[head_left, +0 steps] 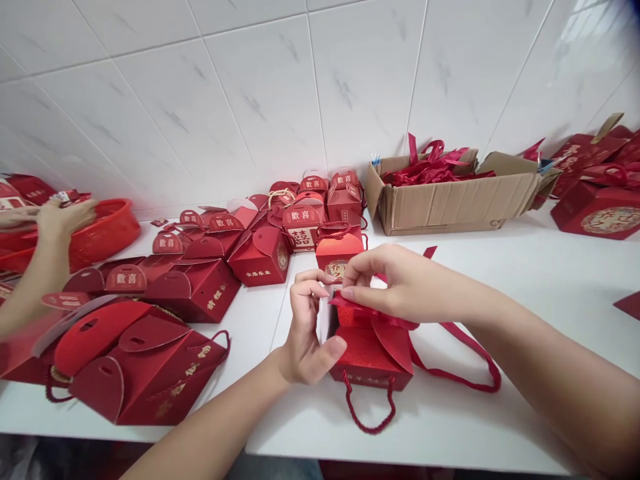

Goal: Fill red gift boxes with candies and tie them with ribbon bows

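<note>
A small red gift box [373, 350] with a dark red cord handle [369, 427] stands before me, its left side partly open. My left hand [313, 337] is at that left side, fingers apart, the thumb near the box's front corner. Above the box, my right hand [380, 283] pinches a red ribbon [367, 315] between thumb and fingers. The ribbon's long tail [480, 387] loops over the white table to the right. Just behind my hands stands another red box [340, 250].
Several red gift boxes [190, 287] crowd the left and back of the white table [450, 427]. A cardboard box [445, 207] of red ribbons stands against the tiled wall. More boxes [603, 207] are at right. Another person's hands [65, 213] work over a red basin [113, 230].
</note>
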Demonstrator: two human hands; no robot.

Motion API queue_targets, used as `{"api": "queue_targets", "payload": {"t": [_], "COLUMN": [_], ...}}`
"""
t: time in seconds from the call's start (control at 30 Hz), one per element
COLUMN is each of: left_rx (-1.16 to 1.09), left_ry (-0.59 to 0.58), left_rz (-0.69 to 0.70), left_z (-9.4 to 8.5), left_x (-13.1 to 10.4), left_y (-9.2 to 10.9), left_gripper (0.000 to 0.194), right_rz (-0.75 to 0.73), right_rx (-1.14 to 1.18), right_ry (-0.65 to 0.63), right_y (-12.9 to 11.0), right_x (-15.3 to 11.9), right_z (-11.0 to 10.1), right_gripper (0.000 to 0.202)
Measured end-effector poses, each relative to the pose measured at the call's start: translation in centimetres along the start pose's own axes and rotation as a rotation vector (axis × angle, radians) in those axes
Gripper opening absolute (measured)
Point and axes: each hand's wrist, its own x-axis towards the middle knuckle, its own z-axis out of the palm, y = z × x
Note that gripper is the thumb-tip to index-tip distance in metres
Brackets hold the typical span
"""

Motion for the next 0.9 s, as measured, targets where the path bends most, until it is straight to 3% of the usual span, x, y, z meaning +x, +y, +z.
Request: {"api": "queue_targets", "payload": {"t": [0.4,0.47,0.57,0.63,0.77,0.9], "left_rx": [0.084,0.065,0.115,0.194,0.264,0.241], "left_ry": [0.061,0.113,0.239,0.200,-0.019,-0.048], "left_rz": [0.006,-0.006,-0.056,-0.096,-0.129,-0.186], "left_z": [0.4,0.4,-0.2,-0.9,-1.7,-1.5], "left_x": [-0.3,-0.3,0.1,0.5,1.2,1.3], "left_y": [-0.6,-0.5,-0.1,0.4,1.1,1.2], "left_gripper": [0.068,0.064,0.039,0.029,0.036,0.034], "right_rz": [0.007,0.003,0.019,0.043,0.033,0.021], "right_rx": [0.045,0.052,0.072,0.080,0.054,0.038], "right_ry": [-0.002,-0.009,0.007,0.014,0.026,0.038], "right_y": [0.4,0.4,0.4,0.4,0.6,0.8], "right_x": [0.6,0.7,0.8,0.8,0.7,0.8], "right_z": [1.9,2.0,2.0,1.8,1.7,2.0], "right_gripper": [0.019,0.016,0.012,0.011,0.014,0.015]}}
